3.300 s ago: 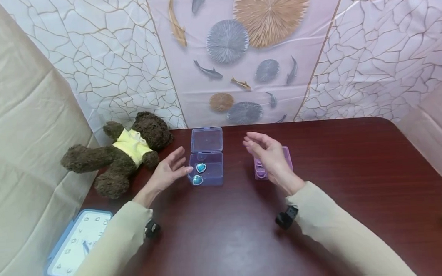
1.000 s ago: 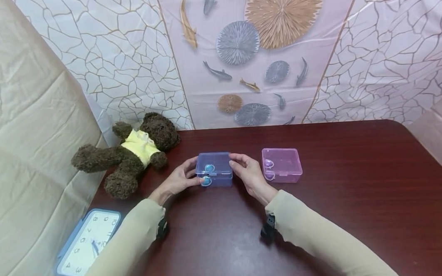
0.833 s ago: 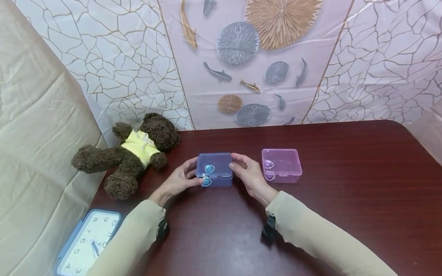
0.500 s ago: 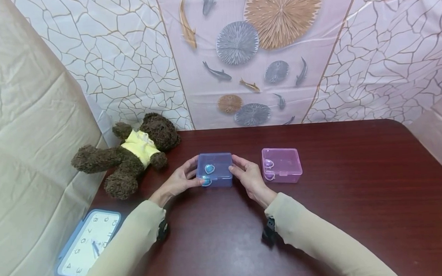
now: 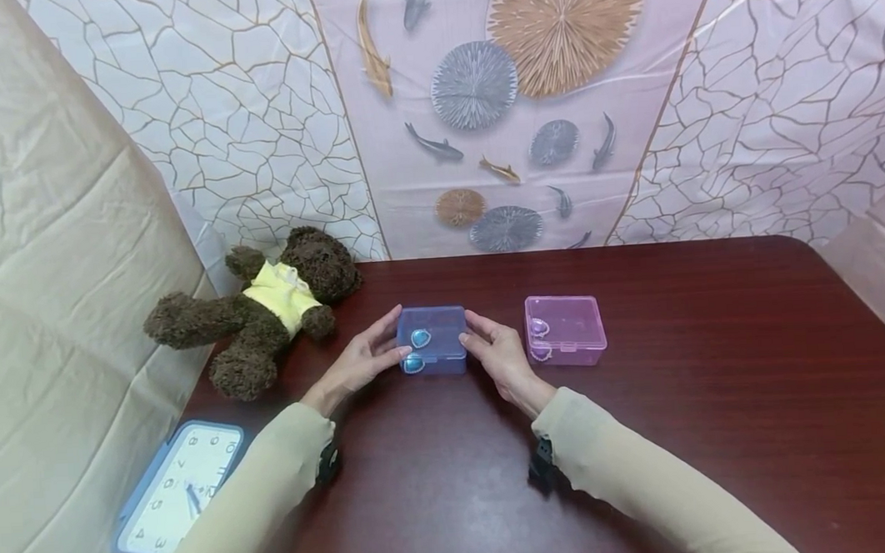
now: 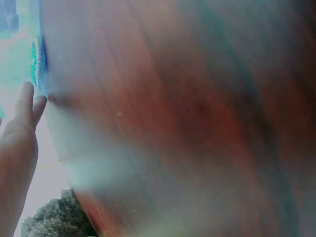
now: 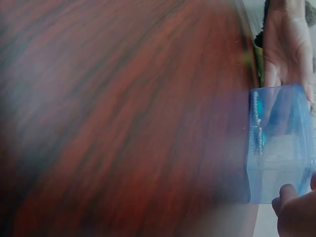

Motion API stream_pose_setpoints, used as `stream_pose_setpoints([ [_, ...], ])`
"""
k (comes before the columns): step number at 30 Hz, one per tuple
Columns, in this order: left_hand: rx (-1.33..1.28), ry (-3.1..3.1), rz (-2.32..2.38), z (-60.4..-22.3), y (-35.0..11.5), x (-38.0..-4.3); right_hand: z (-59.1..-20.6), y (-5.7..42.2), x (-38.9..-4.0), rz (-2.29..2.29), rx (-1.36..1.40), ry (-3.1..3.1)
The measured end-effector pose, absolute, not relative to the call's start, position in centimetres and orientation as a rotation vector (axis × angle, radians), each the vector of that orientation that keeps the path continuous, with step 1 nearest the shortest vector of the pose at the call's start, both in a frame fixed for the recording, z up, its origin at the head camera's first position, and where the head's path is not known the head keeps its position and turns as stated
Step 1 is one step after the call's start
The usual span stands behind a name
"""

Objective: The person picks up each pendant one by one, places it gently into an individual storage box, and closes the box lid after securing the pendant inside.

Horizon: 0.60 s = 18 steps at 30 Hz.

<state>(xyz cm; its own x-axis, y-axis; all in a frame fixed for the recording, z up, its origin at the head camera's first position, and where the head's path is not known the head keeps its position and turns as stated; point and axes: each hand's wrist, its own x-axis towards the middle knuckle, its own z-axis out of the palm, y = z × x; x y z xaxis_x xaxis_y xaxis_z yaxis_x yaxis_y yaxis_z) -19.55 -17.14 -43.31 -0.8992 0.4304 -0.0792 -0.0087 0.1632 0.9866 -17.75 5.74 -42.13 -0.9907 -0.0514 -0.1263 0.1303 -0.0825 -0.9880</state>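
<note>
A translucent blue plastic box (image 5: 441,335) stands on the dark wooden table with its lid down. Two heart-shaped blue gems (image 5: 420,338) with pale beaded rims show at its left side. My left hand (image 5: 360,363) is at the box's left side, fingers extended toward the back and thumb by the front left. On the other side my right hand (image 5: 503,357) touches the right wall with its fingertips and thumb; the right wrist view shows the fingertips (image 7: 287,191) against that end. To the right sits a translucent pink box (image 5: 565,330), lid down, with two purple gems (image 5: 539,328).
A brown teddy bear (image 5: 282,297) in a yellow top lies at the back left. Near the left edge is a blue-framed clock (image 5: 179,491) with a white dial. The table (image 5: 717,362) ends at a patterned wall cloth. A bit of something yellow shows at the far right edge.
The blue box's lid stood open and now lies down on it. My right hand came from the pink box to the blue one. My left fingers have lately lifted and straightened a little.
</note>
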Motion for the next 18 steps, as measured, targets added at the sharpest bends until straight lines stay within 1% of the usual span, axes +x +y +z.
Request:
stream_pose_setpoints([
  [6, 0.433, 2.15, 1.78, -43.0, -16.7, -19.5, -42.1, 6.1, -17.8, -2.16, -0.005, 2.134],
  [11, 0.454, 2.255, 1.696, -42.6, -16.5, -19.7, -42.0, 6.1, -18.0, -2.135, 0.004, 2.119],
  [15, 0.452, 2.443, 1.494, -41.8, -16.6, -20.0, -41.9, 6.0, -18.4, -2.093, 0.03, 2.089],
  [18, 0.491, 2.606, 1.22, -40.5, -16.8, -20.2, -41.2, 6.4, -18.4, -2.008, -0.012, 2.18],
])
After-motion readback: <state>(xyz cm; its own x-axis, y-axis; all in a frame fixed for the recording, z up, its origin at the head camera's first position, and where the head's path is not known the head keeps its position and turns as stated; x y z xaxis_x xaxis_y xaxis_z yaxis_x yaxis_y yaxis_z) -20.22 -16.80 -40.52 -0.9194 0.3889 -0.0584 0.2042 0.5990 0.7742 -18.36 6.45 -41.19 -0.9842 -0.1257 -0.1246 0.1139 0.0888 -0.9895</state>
